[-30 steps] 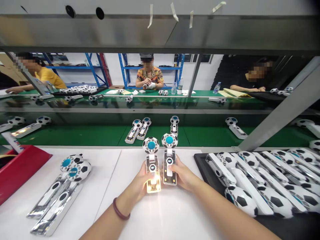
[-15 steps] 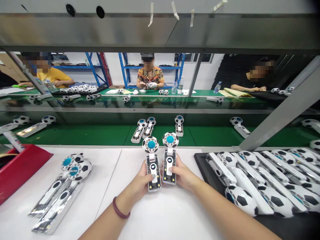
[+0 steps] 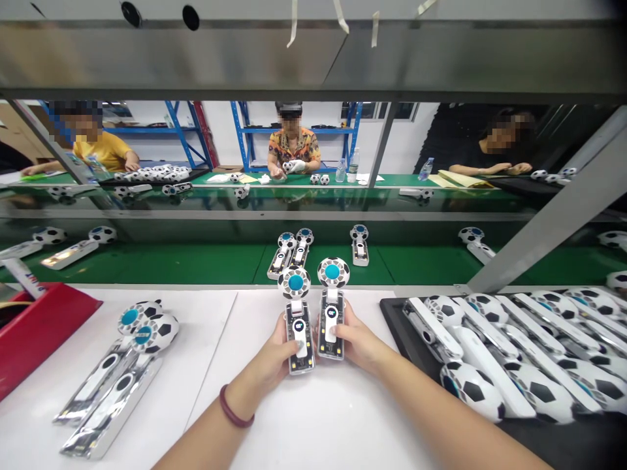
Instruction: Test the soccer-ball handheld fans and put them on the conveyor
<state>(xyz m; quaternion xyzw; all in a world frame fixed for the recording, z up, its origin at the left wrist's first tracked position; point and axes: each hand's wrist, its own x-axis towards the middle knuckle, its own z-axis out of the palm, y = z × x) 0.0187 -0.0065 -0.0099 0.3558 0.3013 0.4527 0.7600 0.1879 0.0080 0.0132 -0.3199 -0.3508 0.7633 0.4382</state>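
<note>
My left hand [image 3: 275,349] is wrapped round a clear-cased handheld device with a soccer-ball head [image 3: 295,282], its thumb on the white strip below a small lit display. My right hand [image 3: 360,336] grips a matching device [image 3: 333,273], thumb also on its white strip. Both devices are upright, side by side above the white work surface [image 3: 304,431], their displays lit and facing me. Two similar devices [image 3: 115,405] lie overlapping on the surface at the left. The backs of the held devices and most fingertips are hidden.
A black tray [image 3: 406,352] at the right holds several ball-headed devices. At the left is a red bin [image 3: 53,333]. More devices lie on the green conveyor [image 3: 206,264] beyond the surface. A slanted metal post [image 3: 543,202] stands at the right. Three people sit across.
The devices on the green belt have shifted slightly to the right. Across the line, the people's arms have moved. My hands and the two held devices are nearly unchanged.
</note>
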